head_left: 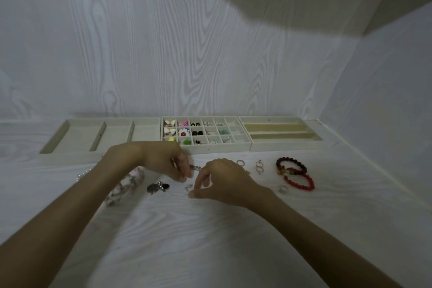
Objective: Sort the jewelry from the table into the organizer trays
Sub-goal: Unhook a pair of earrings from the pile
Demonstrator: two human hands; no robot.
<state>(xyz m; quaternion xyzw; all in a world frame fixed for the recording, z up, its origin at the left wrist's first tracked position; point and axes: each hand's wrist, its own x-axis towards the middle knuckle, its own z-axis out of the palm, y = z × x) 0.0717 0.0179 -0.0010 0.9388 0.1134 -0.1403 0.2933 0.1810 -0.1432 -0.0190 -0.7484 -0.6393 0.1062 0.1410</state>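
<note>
On the white wood-grain table [210,241], the left hand [163,161] curls its fingers round a small silver piece [195,167], just in front of the gridded earring tray [205,134]. The right hand [222,182] pinches thumb and forefinger low over the table beside a small silver ring [188,187]; whether it grips anything I cannot tell. Two red beaded bracelets [295,174] lie to the right, a dark pendant [159,187] to the left.
</note>
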